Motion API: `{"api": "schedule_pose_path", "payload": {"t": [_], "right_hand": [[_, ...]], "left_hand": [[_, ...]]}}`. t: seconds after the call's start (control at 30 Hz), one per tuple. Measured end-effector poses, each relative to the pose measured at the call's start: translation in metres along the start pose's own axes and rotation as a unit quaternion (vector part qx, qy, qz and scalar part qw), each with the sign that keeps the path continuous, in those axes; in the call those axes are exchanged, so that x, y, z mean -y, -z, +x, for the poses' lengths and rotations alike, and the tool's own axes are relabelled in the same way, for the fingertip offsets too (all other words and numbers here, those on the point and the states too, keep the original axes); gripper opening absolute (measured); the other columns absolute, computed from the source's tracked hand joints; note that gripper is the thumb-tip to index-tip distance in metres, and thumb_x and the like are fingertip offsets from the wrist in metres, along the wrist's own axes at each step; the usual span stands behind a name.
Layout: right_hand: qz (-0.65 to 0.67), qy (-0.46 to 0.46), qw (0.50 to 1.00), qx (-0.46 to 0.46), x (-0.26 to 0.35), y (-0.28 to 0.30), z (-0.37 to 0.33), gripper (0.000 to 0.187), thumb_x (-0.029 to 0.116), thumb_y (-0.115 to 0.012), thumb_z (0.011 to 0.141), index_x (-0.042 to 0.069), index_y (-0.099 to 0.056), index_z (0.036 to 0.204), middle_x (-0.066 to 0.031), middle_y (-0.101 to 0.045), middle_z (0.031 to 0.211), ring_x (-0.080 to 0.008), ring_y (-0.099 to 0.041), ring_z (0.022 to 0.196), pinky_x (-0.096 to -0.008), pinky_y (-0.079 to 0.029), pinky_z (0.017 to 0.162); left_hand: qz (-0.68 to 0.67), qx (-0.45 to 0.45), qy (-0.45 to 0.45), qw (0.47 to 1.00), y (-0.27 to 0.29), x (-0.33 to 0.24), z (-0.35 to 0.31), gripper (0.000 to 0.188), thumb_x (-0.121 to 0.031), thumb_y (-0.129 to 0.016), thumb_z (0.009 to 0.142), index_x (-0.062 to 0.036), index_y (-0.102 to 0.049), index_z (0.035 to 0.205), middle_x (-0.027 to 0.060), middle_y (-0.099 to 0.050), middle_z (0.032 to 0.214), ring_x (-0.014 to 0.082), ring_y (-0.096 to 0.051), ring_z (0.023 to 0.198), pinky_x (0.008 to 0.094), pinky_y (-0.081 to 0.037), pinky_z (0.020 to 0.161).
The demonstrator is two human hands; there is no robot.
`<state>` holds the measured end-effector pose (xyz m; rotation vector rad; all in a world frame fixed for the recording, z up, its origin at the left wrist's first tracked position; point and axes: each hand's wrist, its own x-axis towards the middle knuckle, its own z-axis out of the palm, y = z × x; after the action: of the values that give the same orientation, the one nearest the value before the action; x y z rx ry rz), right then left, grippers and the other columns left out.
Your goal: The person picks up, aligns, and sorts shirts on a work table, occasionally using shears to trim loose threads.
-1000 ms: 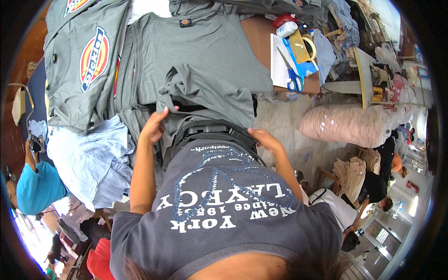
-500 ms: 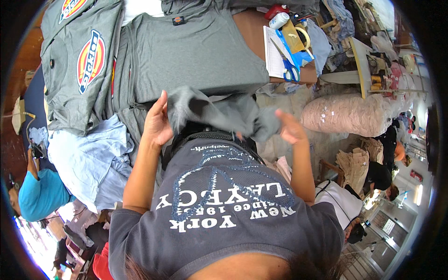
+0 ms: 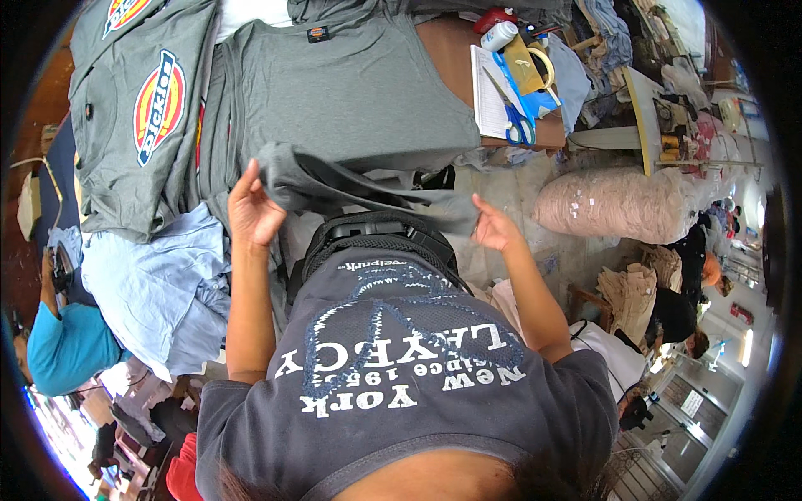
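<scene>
A grey T-shirt (image 3: 351,92) lies spread on the table, its dark neck label at the far end. In front of the table's near edge, a loose band of grey cloth (image 3: 368,194) is stretched between my hands; whether it is part of that T-shirt is hidden in the folds. My left hand (image 3: 255,209) pinches its left end, which bunches up beside the fingers. Thumb and fingers of my right hand (image 3: 496,225) close on the right end, lower and nearer to me.
Grey shirts with a coloured print (image 3: 159,108) are piled at the left, above light blue cloth (image 3: 163,284). Blue-handled scissors (image 3: 518,129), a paper pad (image 3: 489,92) and tape (image 3: 543,67) lie at the right. A wrapped roll (image 3: 610,204) stands beyond. Another person (image 3: 71,346) sits at the far left.
My hands have moved apart, the left one outward to the left and the right one slightly inward. The bunched grey cloth between them has been drawn out into a longer band.
</scene>
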<state>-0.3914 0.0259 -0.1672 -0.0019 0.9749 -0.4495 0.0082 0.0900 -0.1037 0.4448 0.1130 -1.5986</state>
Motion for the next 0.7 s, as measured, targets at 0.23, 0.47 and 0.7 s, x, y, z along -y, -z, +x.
{"api": "schedule_pose_path", "payload": {"t": [0.23, 0.47, 0.7], "right_hand": [[0.021, 0.298, 0.954, 0.008, 0.034, 0.002, 0.024, 0.038, 0.019, -0.057, 0.079, 0.0, -0.046, 0.109, -0.0134, -0.051, 0.111, -0.0221, -0.048, 0.105, -0.0352, -0.035, 0.092], [-0.144, -0.136, 0.98, 0.032, -0.004, -0.016, 0.018, 0.043, 0.023, -0.062, 0.076, 0.001, -0.047, 0.11, -0.0107, -0.052, 0.11, -0.0202, -0.048, 0.104, -0.0339, -0.038, 0.09], [0.033, 0.213, 0.955, 0.202, 0.042, -0.085, 0.002, 0.044, 0.026, -0.061, 0.076, 0.002, -0.047, 0.111, -0.0098, -0.053, 0.109, -0.0198, -0.051, 0.1, -0.0366, -0.04, 0.088]], "left_hand": [[0.232, -0.033, -0.122, 0.964, -0.004, -0.011, -0.01, 0.017, -0.012, -0.052, 0.081, -0.0018, -0.055, 0.094, 0.0086, -0.061, 0.09, 0.0166, -0.059, 0.082, 0.0297, -0.045, 0.077], [0.219, -0.073, -0.166, 0.959, -0.003, -0.013, -0.012, 0.017, -0.01, -0.051, 0.081, -0.0013, -0.055, 0.095, 0.0086, -0.061, 0.089, 0.0173, -0.06, 0.081, 0.0289, -0.046, 0.075], [0.29, -0.019, -0.155, 0.944, -0.013, -0.031, -0.016, 0.026, -0.017, -0.052, 0.081, 0.0024, -0.055, 0.098, 0.0115, -0.06, 0.094, 0.0208, -0.058, 0.088, 0.0332, -0.043, 0.083]]}}
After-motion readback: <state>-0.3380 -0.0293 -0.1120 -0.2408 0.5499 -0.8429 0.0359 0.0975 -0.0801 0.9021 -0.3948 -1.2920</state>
